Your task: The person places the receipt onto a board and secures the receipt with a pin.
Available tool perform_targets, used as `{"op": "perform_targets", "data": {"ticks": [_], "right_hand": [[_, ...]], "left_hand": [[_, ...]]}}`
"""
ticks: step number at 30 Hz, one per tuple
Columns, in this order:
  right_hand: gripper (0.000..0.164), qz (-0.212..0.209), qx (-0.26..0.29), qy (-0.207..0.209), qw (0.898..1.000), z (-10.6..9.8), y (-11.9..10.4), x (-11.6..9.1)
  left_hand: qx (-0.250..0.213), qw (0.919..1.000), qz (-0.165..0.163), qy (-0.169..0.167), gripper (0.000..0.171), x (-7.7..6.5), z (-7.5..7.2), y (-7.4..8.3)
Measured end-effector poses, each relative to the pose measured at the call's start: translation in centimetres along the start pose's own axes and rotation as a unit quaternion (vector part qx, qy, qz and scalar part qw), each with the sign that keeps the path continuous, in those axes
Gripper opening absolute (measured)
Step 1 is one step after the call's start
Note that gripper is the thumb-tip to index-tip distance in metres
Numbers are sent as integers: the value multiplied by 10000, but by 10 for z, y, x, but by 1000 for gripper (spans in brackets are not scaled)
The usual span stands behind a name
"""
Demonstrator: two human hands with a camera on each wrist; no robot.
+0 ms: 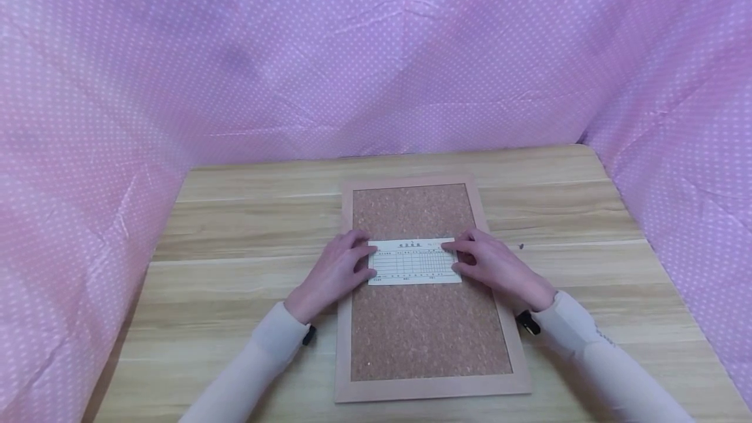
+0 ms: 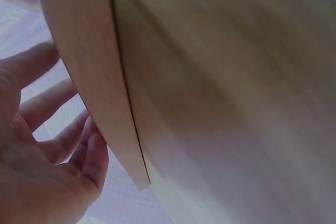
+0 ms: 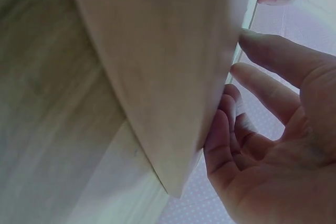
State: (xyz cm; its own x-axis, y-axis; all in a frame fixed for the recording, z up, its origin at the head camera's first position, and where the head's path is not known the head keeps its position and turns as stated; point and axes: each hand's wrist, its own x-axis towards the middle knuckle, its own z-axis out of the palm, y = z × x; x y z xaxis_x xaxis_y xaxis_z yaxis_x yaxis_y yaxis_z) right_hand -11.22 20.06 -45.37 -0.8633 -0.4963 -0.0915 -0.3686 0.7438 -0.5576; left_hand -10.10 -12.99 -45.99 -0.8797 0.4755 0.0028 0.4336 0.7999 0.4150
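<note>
A white printed form slip [image 1: 411,263] with a ruled grid lies across the middle of a cork board [image 1: 429,331], its print upside down. My left hand [image 1: 337,266] touches the slip's left edge with thumb and fingertips. At the opposite edge, my right hand [image 1: 493,263] presses thumb and fingertips onto the paper, the other fingers loosely bent. Both wrist views look low along the board's wooden frame [image 2: 89,51]; the fingers [image 3: 268,87] reach over its edge there, and the frame hides most of the slip.
The board rests on a light wood-grain table [image 1: 247,240]. Right of the board lies a tiny dark item [image 1: 520,246]. Pink dotted cloth [image 1: 376,83] hangs behind and along both sides of the table. A small black device [image 1: 528,322] sits under the right wrist.
</note>
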Motion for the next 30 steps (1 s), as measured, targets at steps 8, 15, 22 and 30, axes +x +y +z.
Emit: {"op": "perform_targets", "data": {"ticks": [8, 15, 22, 30], "right_hand": [[40, 15, 99, -32, 9999, -1, 0, -1], [41, 7, 125, -90, 9999, -3, -1, 0], [42, -271, 141, 138, 9994, -4, 1, -5], [43, -746, 47, 614, 9953, -10, 3, -20]], "left_hand": [[370, 9981, 480, -138, 54, -4, -6, -8], [486, 9957, 749, -259, 56, -6, -10, -13], [516, 9950, 790, -324, 57, -6, -9, -15], [381, 9953, 818, -365, 57, -6, -9, -16]]}}
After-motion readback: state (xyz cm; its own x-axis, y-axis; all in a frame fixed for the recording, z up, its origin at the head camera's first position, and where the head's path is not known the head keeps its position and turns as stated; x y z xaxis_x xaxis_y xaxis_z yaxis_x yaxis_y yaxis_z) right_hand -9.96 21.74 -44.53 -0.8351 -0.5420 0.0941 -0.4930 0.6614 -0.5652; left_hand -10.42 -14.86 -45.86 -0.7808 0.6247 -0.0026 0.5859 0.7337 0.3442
